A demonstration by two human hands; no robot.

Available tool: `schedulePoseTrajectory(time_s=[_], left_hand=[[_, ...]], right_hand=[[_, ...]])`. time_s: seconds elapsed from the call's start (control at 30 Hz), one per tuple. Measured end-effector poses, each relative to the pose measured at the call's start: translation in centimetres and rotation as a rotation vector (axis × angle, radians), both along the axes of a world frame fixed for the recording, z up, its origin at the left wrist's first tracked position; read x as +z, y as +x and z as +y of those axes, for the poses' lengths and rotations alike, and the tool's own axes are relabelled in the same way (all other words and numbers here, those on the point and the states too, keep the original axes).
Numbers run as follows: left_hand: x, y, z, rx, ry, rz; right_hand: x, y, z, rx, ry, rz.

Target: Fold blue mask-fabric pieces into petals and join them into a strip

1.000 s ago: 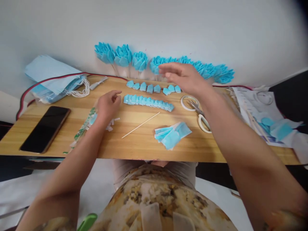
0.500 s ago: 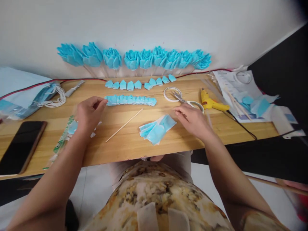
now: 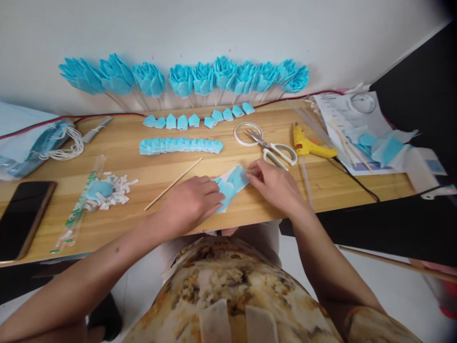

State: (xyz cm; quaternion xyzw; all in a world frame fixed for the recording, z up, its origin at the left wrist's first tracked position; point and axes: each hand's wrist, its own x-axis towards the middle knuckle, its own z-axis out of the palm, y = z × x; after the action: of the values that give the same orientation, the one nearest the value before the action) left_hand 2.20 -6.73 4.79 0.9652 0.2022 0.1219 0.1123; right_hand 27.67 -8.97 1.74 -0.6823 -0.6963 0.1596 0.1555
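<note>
Blue fabric pieces [image 3: 233, 185] lie on the table [image 3: 121, 143] between my curled left hand [image 3: 193, 201] and bent right hand [image 3: 269, 183], whether either grips I cannot tell; an uneven tug could skew or crease them.

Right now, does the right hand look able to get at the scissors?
Probably yes: the scissors lie just beyond the right hand, handles nearest it, with nothing visible between, though the hand is at the blue sheets.
</note>
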Motion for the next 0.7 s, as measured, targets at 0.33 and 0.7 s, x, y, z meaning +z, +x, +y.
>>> schedulePoseTrajectory(time_s=[0.33,0.7], left_hand=[[-1.7,1.1,1.4,0.054,-0.051,0.228],[0.0,3.1,3.8,0.336,-0.34,-0.41]], right_hand=[[-1.5,2.1,-0.3,0.03,0.26,0.245],[2.5,1.6,-0.1,0.188,0.406,0.301]])
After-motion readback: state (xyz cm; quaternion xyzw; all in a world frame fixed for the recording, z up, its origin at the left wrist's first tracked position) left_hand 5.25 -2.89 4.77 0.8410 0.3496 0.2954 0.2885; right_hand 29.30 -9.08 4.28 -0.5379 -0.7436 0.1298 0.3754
